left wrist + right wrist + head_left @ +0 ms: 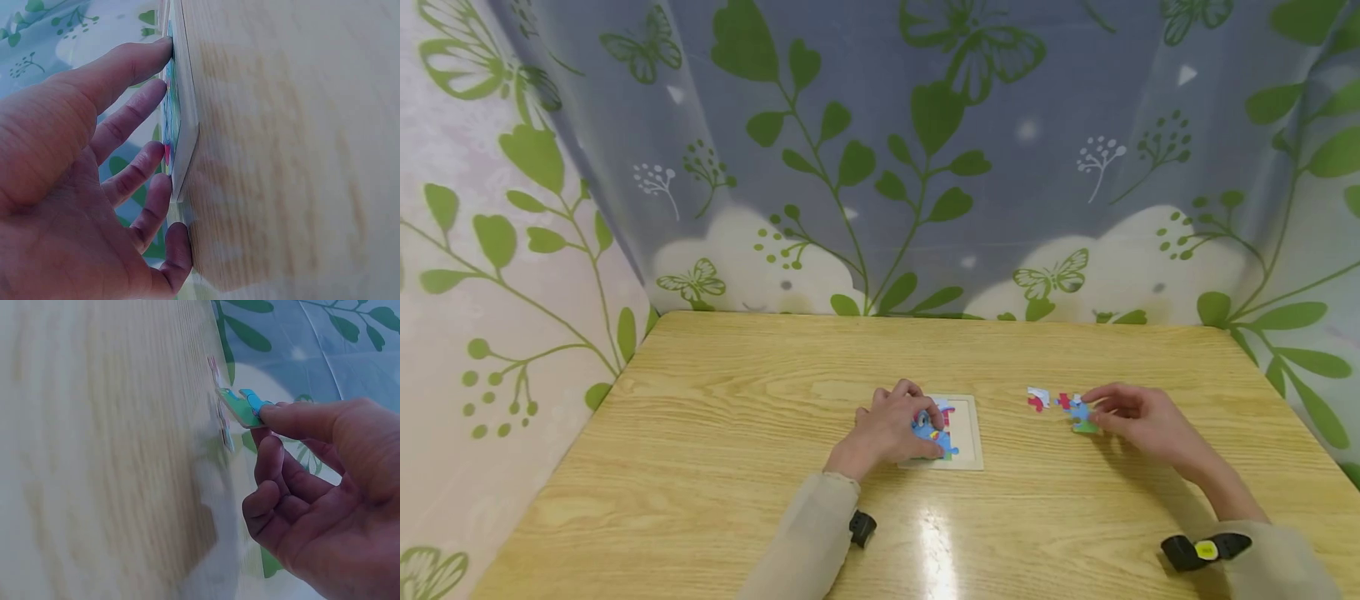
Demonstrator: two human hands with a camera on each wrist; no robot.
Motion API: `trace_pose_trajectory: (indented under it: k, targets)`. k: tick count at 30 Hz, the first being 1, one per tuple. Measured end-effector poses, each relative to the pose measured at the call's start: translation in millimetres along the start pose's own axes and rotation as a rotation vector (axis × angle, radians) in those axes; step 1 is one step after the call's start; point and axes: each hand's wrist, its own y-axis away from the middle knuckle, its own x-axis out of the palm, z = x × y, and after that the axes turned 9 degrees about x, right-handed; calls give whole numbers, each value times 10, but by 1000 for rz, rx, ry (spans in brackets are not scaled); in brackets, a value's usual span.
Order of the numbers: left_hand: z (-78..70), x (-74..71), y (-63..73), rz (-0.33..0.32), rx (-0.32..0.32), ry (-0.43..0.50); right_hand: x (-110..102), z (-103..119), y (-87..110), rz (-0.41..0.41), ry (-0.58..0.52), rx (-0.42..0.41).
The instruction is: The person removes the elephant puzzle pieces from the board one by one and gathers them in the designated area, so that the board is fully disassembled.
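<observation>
My left hand [891, 425] is spread over the left part of a framed jigsaw puzzle board [977, 433], covering some of it. Its fingertips touch the board's face and the fitted blue pieces [936, 437]; in the left wrist view, the little finger [178, 250] reaches past the board's edge to the table. Further right, my right hand [1150, 421] pinches a blue and green puzzle piece [240, 409] between thumb and finger. This piece is tilted, one edge raised off the tabletop in the right wrist view. The board's right portion shows bare pale backing.
Loose puzzle pieces lie between the board and my right hand: a white and red one [1038, 399] and a red one [1063, 402] close to the held piece. The wooden table [737, 400] runs back to a leaf-patterned curtain [880, 167]. Each wrist wears a black strap.
</observation>
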Motion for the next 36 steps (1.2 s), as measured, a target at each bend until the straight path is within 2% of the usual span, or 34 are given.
trace_pose_trajectory:
  k: [6,20,36]
  targets:
    - [-1,-8,-4,6,-6,-4,-75,-55,-62,-7,31,9]
    - [-4,-13,0,13,-4,-8,-206,-185,-196,-77,218,20]
    - [10,-4,-9,20,-11,-9,-214,-208,-257,-86,254,14]
